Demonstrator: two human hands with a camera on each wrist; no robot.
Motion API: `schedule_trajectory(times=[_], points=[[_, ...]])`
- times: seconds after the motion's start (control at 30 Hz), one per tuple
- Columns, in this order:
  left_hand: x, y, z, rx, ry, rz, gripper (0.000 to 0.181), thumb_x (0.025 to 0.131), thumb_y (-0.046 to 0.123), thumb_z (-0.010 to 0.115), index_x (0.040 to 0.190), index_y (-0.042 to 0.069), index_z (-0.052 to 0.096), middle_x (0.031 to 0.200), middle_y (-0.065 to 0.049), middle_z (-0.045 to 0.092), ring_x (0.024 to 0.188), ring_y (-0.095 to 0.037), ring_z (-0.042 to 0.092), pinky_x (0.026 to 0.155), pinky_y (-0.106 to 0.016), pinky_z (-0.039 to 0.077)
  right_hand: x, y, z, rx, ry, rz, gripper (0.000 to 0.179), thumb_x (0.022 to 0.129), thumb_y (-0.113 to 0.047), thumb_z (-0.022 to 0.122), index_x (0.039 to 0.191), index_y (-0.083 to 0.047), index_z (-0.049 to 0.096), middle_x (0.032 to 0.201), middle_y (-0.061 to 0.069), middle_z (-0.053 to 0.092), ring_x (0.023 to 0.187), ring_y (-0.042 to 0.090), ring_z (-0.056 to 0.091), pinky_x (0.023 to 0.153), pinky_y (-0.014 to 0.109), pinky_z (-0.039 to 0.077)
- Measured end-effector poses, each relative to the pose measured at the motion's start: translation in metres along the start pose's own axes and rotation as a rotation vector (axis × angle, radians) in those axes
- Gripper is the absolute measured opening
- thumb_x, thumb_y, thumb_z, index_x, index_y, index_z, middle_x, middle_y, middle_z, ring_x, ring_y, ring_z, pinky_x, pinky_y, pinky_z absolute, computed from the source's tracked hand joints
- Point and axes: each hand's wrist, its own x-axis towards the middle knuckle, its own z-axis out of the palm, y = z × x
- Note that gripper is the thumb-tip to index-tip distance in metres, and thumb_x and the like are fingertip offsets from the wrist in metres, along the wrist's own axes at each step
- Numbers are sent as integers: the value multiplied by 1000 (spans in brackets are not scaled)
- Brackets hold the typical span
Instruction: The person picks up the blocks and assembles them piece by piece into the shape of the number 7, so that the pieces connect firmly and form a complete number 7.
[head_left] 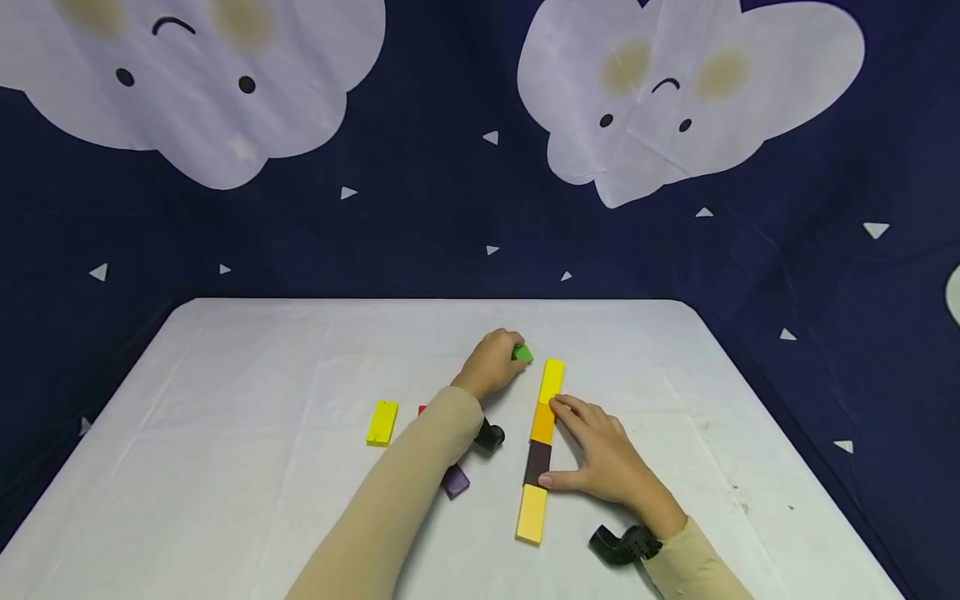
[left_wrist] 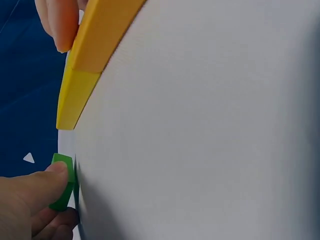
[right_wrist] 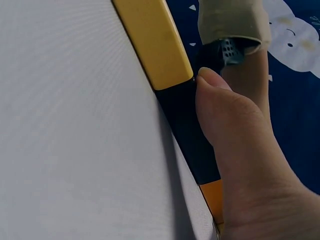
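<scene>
Beyond the far end of a row of blocks, my left hand [head_left: 490, 365] pinches a green block [head_left: 523, 354]. The left wrist view shows the thumb pressed on the green block [left_wrist: 63, 194]. The row has a bright yellow block [head_left: 551, 381] at the far end, then an orange block [head_left: 542, 423], a dark block [head_left: 537, 463] and a pale yellow block [head_left: 532, 515]. My right hand [head_left: 606, 457] rests along the row's right side. Its thumb touches near where the dark and pale yellow blocks meet; its fingertips touch near the yellow-orange joint.
A loose yellow block [head_left: 382, 422] lies left of my left forearm. Part of a purple block [head_left: 455, 482] and a sliver of a red block [head_left: 422, 409] show beside the sleeve. A white cloth [head_left: 247, 500] covers the table; behind it hangs a dark blue cloud-print curtain [head_left: 427, 225].
</scene>
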Motion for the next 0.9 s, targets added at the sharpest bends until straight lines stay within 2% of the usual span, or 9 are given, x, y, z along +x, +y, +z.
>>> schedule_trajectory(times=[0.1, 0.3, 0.47, 0.6, 0.9], points=[[2, 2, 2, -21, 26, -10, 40, 93, 22, 71, 130, 8, 64, 123, -9, 65, 108, -19, 61, 98, -33, 49, 0, 0, 0, -4, 14, -12, 114, 65, -83, 68, 153, -16, 40, 158, 1, 38, 140, 26, 39, 105, 51, 33], [5, 7, 6, -36, 80, -11, 37, 93, 19, 70, 128, 8, 66, 122, -9, 67, 110, -20, 62, 99, -36, 47, 1, 0, 1, 2, -13, 12, 115, 65, -85, 66, 154, -19, 37, 159, -2, 34, 142, 24, 36, 107, 50, 30], [6, 12, 12, -1, 112, -15, 34, 93, 22, 70, 126, 14, 68, 125, -5, 69, 114, -20, 63, 98, -39, 44, 1, 0, 0, -9, -11, 4, 114, 65, -84, 66, 154, -19, 37, 159, -1, 35, 141, 25, 38, 106, 51, 32], [6, 16, 16, 57, 138, -1, 30, 92, 26, 71, 122, 19, 71, 123, 1, 71, 108, -19, 64, 93, -38, 41, 0, 0, -2, -9, -2, -4, 114, 66, -83, 67, 154, -18, 37, 159, -1, 36, 141, 26, 38, 106, 51, 33], [9, 22, 17, 120, 121, -5, 25, 93, 27, 69, 118, 27, 74, 119, 9, 72, 103, -16, 62, 92, -36, 38, 0, 0, 0, -4, -5, -5, 113, 66, -82, 69, 154, -19, 37, 159, 0, 36, 141, 25, 38, 106, 51, 33]])
